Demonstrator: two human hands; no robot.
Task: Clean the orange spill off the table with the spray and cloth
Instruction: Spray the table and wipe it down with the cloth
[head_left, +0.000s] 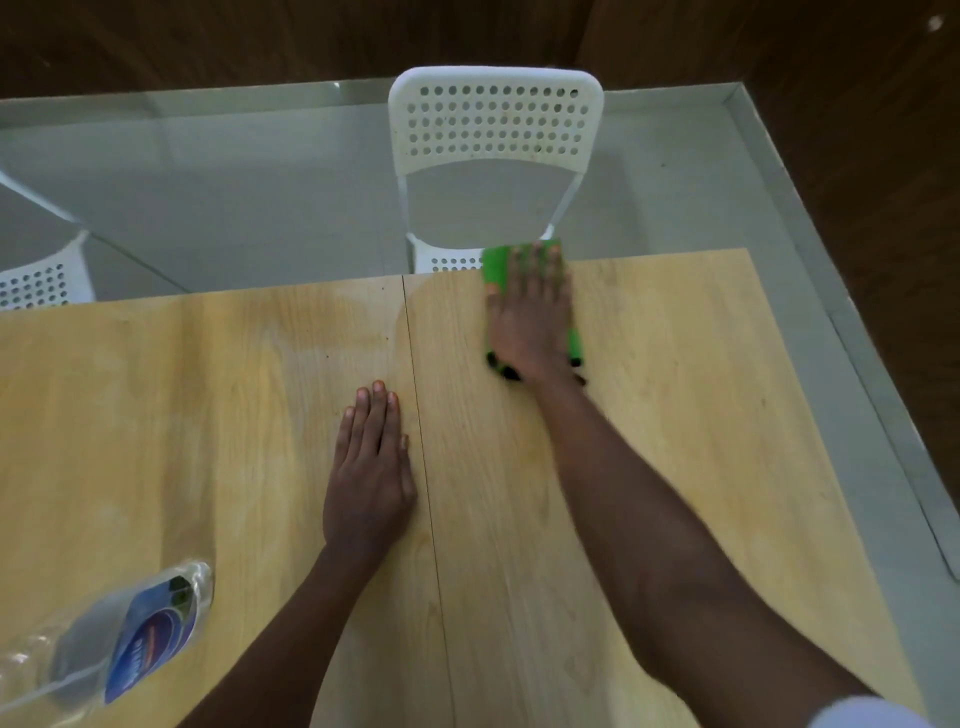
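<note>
Right hand (530, 317) fingers straight, flat on green cloth (496, 267) at table (675, 415) far edge; bare wood right. Left hand (370, 467) flat, fingers extended, mid-table. Spray bottle (135, 623) near left

The right hand (530, 317) lay flat on a green cloth (496, 267), pressing it to the wooden tabletop (675, 364) at the far edge. The left hand (371, 467) rested flat, fingers straight, near the middle seam. A clear spray bottle (130, 623) stood at the near left. A white chair (496, 124) stood beyond the tabletop.
</note>
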